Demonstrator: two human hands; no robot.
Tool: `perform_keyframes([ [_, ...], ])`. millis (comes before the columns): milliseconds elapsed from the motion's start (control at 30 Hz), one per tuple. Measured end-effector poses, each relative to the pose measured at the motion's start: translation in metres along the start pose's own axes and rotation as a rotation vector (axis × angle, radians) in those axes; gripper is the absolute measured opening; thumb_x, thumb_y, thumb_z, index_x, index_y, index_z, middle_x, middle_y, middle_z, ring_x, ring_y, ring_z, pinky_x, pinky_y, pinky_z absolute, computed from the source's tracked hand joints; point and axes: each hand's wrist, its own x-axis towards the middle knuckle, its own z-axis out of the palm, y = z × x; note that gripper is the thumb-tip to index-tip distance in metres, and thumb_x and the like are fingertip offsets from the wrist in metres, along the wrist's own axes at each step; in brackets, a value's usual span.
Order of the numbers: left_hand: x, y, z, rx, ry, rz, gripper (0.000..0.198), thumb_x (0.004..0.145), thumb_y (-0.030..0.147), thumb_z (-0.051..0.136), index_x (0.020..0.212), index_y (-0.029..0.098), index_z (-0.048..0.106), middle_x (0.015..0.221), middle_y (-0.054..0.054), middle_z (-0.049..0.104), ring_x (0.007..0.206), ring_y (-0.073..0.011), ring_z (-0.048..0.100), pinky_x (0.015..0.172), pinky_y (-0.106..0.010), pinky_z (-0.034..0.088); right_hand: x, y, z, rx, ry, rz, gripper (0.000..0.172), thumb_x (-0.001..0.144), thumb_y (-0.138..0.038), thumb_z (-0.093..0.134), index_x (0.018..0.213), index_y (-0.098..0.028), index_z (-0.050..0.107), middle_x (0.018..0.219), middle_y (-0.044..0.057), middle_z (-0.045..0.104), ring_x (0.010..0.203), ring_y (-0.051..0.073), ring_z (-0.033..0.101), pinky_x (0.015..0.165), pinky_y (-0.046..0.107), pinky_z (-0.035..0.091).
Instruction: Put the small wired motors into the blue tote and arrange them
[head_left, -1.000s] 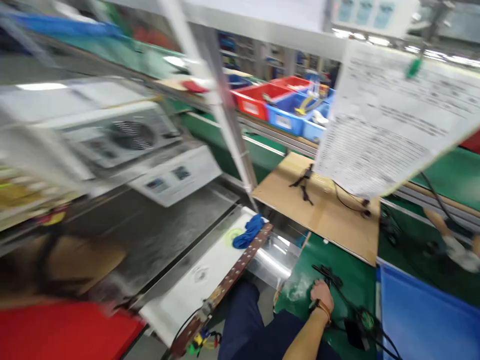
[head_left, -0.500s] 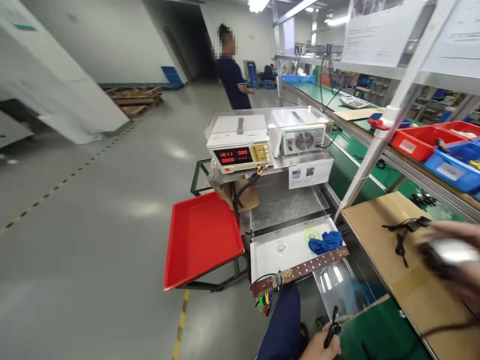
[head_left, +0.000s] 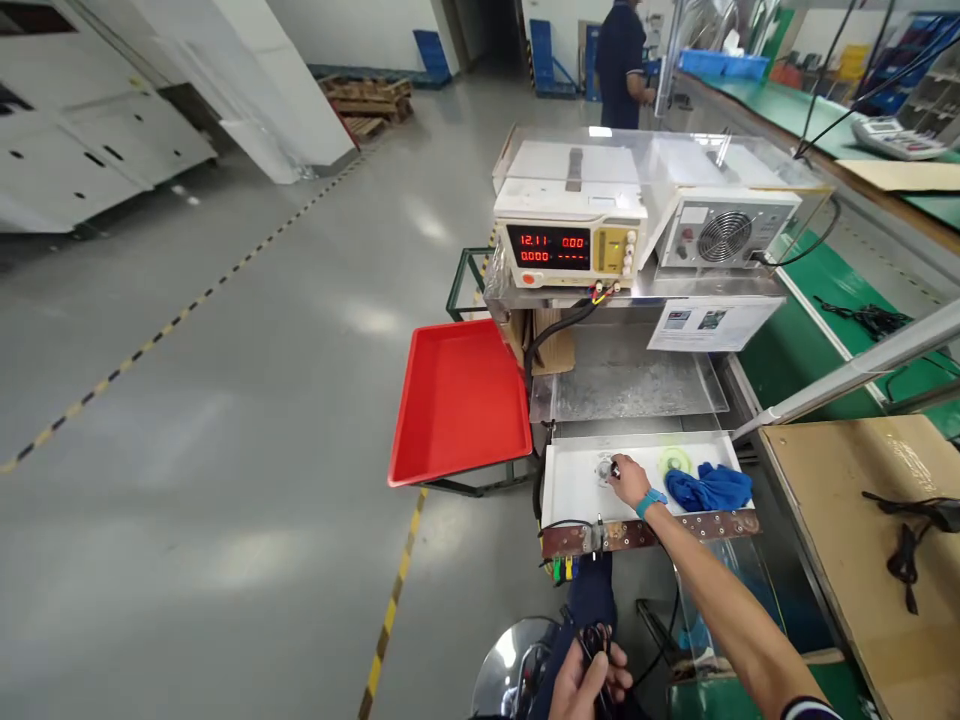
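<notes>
Head view: left hand [head_left: 576,682] grips black cable [head_left: 597,640].

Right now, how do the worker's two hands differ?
The left hand is low in the picture, while the right hand is over the white tray. The left hand holds a bundled black cable; the right hand holds a small dark piece. Both hands are gloveless.

- Your bundled cable [head_left: 598,638]: black
- Your wristband [head_left: 651,501]: turquoise
- Cloth [head_left: 709,489]: royal blue
- Plastic tray [head_left: 465,400]: red
- Power-supply display [head_left: 549,247]: red on black
- Floor tape [head_left: 393,606]: yellow-and-black stripes
</notes>
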Motion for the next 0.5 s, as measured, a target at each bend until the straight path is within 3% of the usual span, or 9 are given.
perform_keyframes([
  [100,0.012,0.011,-0.003,0.038,0.076,-0.03,0.072,0.066,0.079,0.071,0.098,0.015,0.063,0.061,0.005,0.056,0.042,-0.006,0.046,0.047,-0.022,0.035,0.014,-0.004,0.019,-0.014,-0.022,-0.038,0.044,0.093,-0.019,0.058,0.136,-0.022,0.055,0.134,0.01,0.056,0.11,0.018,0.063,0.094,0.022,0.043],
  [233,0.021,0.021,0.001,0.183,0.095,-0.061,0.075,0.078,0.087,0.046,0.094,0.015,0.06,0.053,0.009,0.04,0.039,-0.0049,0.035,0.043,-0.021,0.026,0.025,-0.007,0.033,-0.056,-0.039,-0.024,0.042,0.095,-0.019,0.053,0.138,-0.02,0.055,0.127,0.012,0.055,0.106,0.021,0.064,0.093,0.026,0.046],
  [300,0.026,0.025,0.004,0.248,0.071,-0.073,0.075,0.079,0.086,0.045,0.094,0.013,0.059,0.05,0.008,0.043,0.041,-0.0077,0.043,0.044,-0.022,0.03,0.031,-0.009,0.037,-0.075,-0.044,0.02,0.039,0.096,-0.021,0.052,0.134,-0.014,0.056,0.124,0.016,0.055,0.101,0.023,0.066,0.09,0.029,0.048],
  [400,0.035,0.025,0.006,0.283,0.021,-0.11,0.081,0.079,0.084,0.047,0.115,0.012,0.054,0.059,0.0,0.062,0.052,-0.0149,0.061,0.049,-0.023,0.039,0.04,-0.012,0.042,-0.095,-0.059,0.081,0.035,0.095,-0.022,0.053,0.127,-0.008,0.06,0.122,0.02,0.056,0.098,0.025,0.066,0.086,0.031,0.049],
  [500,0.049,0.02,0.007,0.313,-0.023,-0.126,0.078,0.078,0.082,0.05,0.12,0.016,0.048,0.069,-0.003,0.068,0.054,-0.0158,0.065,0.045,-0.022,0.037,0.046,-0.015,0.048,-0.097,-0.078,0.109,0.032,0.094,-0.02,0.055,0.122,-0.009,0.063,0.124,0.02,0.056,0.099,0.024,0.066,0.088,0.03,0.049],
])
